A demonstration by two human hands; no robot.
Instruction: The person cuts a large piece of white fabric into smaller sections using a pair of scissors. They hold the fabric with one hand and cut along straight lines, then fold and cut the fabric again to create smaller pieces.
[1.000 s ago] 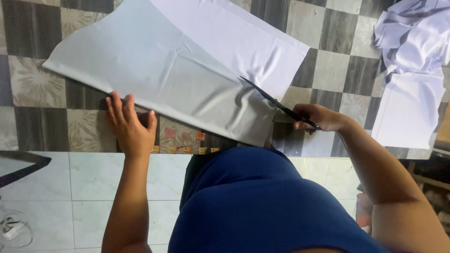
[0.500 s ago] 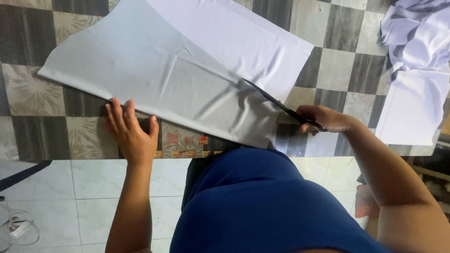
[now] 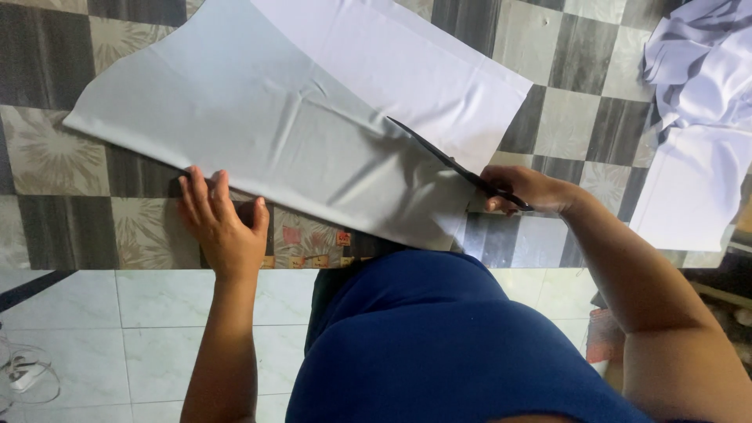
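A large sheet of pale grey-white fabric [image 3: 298, 125] lies spread over a table with a checked grey and beige cover [image 3: 47, 157]. My right hand [image 3: 525, 189] grips black scissors [image 3: 442, 157] whose long blades reach up and left into the cloth. My left hand [image 3: 222, 227] lies flat, fingers apart, at the near edge of the fabric, pressing on the table cover. My blue garment [image 3: 439, 345] fills the lower middle of the view.
A heap of white cloth [image 3: 701, 70] and a flat white piece [image 3: 689, 188] lie at the table's right end. Below the table edge is a pale tiled floor [image 3: 133, 329], with a white cable [image 3: 23, 376] at the lower left.
The view has shifted slightly. My right hand with the scissors has edged along the fabric. My left hand stays flat at the near edge.
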